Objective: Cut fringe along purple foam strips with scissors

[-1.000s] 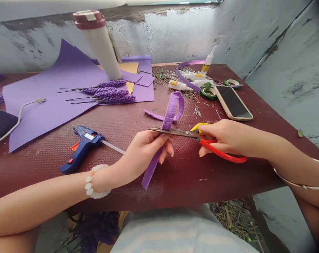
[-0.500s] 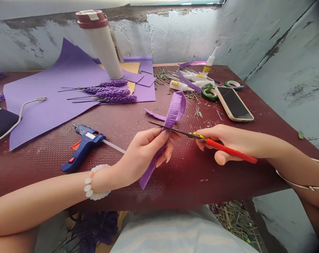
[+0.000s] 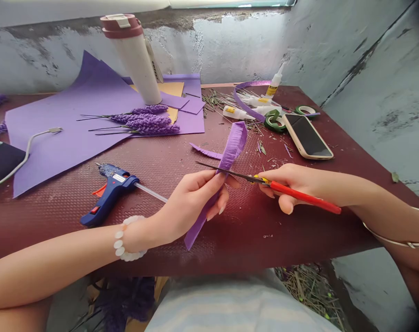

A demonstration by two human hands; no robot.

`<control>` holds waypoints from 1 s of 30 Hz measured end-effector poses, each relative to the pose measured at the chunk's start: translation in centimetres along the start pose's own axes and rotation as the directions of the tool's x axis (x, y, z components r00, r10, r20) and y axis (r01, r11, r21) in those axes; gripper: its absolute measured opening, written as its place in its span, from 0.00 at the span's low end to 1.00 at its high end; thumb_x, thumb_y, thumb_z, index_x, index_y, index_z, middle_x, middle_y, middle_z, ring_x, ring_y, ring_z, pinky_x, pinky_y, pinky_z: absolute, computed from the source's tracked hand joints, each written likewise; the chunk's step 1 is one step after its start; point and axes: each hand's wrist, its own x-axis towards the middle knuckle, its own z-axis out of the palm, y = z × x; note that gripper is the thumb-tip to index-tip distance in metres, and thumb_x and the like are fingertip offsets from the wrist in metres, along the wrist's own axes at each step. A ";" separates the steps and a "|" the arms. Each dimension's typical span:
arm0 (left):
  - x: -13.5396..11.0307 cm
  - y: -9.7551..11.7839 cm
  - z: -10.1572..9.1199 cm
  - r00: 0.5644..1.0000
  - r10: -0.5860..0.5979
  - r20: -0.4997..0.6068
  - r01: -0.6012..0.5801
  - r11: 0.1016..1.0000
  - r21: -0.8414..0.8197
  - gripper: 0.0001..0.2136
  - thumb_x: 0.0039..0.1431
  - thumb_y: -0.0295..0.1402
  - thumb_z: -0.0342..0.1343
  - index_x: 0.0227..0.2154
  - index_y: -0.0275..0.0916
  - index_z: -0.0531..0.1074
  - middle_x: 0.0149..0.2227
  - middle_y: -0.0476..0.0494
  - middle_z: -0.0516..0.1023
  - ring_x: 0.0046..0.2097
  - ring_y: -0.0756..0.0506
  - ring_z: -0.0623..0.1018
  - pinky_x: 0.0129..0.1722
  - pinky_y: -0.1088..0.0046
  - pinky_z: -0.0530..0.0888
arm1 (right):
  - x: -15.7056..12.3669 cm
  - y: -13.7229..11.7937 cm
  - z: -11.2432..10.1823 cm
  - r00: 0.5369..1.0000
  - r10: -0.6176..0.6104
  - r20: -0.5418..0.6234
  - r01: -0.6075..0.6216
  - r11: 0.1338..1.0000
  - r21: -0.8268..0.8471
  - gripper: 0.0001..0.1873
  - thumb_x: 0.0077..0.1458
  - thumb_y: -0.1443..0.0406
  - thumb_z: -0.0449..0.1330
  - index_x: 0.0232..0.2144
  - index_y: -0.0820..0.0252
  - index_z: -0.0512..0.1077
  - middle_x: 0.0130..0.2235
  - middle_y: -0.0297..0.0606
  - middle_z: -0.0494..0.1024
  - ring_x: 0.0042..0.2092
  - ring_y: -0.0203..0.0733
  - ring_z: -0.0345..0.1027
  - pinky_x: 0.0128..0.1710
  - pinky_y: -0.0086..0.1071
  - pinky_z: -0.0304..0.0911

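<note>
My left hand pinches a purple strip between thumb and fingers. The strip's upper part is fringed with fine cuts along its edge and curls over, while its plain lower end hangs below the hand. Red-handled scissors are gripped in my right hand. Their dark blades lie across the strip just above my left thumb, with the tips extending past it to the left. Part of the handle is hidden by the fingers.
A glue gun lies left of my left hand. Behind are purple sheets, lavender-like stems and a tumbler. Glue bottles, green tape, wire pieces and a phone lie at the right.
Both hands have shifted very slightly, and the fringed end of the strip has tilted a little to the right. The scissors still lie across the strip.
</note>
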 end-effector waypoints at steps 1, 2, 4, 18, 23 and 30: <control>0.0 -0.1 0.0 1.000 0.002 0.004 -0.002 1.000 -0.009 0.27 0.69 0.58 0.80 0.38 0.36 0.83 0.23 0.54 0.77 0.22 0.54 0.69 0.23 0.77 0.63 | 0.0 0.1 0.0 1.000 -0.004 -0.002 0.004 1.000 -0.002 0.27 0.60 0.42 0.74 0.30 0.46 0.65 0.26 0.24 0.64 0.29 0.43 0.51 0.31 0.41 0.50; 0.1 -0.1 0.0 1.000 0.005 0.008 -0.005 1.000 -0.017 0.27 0.69 0.57 0.80 0.38 0.36 0.83 0.24 0.54 0.77 0.22 0.54 0.69 0.24 0.76 0.63 | 0.0 0.2 -0.1 1.000 -0.005 -0.002 0.005 1.000 -0.005 0.27 0.61 0.42 0.74 0.30 0.46 0.65 0.26 0.24 0.64 0.29 0.43 0.51 0.31 0.41 0.50; 0.1 -0.2 -0.1 1.000 0.011 0.016 -0.010 1.000 -0.025 0.26 0.70 0.56 0.80 0.39 0.36 0.83 0.24 0.54 0.77 0.22 0.54 0.69 0.24 0.76 0.63 | 0.0 0.3 -0.1 1.000 -0.002 0.000 0.002 1.000 -0.005 0.25 0.62 0.43 0.73 0.30 0.46 0.65 0.25 0.24 0.65 0.29 0.43 0.52 0.30 0.41 0.49; 0.0 -0.2 0.0 1.000 0.005 -0.011 -0.004 1.000 0.023 0.22 0.73 0.54 0.76 0.39 0.38 0.80 0.25 0.54 0.75 0.25 0.51 0.68 0.27 0.72 0.64 | 0.0 0.2 -0.3 0.999 -0.040 -0.021 0.039 0.997 -0.064 0.26 0.64 0.38 0.72 0.32 0.47 0.71 0.27 0.27 0.71 0.29 0.45 0.58 0.30 0.42 0.54; 0.1 -0.5 0.0 0.994 0.068 -0.089 -0.063 0.997 0.051 0.18 0.74 0.48 0.75 0.40 0.39 0.80 0.25 0.57 0.70 0.26 0.51 0.67 0.30 0.71 0.65 | -0.1 -0.9 -0.3 0.992 0.031 -0.123 -0.060 0.970 -0.238 0.28 0.52 0.39 0.77 0.35 0.46 0.69 0.31 0.31 0.76 0.32 0.52 0.69 0.33 0.44 0.64; 0.3 -0.3 0.0 0.984 0.089 -0.154 -0.064 0.985 0.162 0.22 0.73 0.50 0.75 0.33 0.41 0.75 0.26 0.53 0.76 0.26 0.51 0.68 0.31 0.70 0.66 | 0.4 -0.5 0.3 0.955 -0.051 -0.291 -0.079 0.905 -0.417 0.38 0.47 0.28 0.74 0.42 0.47 0.72 0.42 0.42 0.82 0.42 0.64 0.78 0.42 0.47 0.67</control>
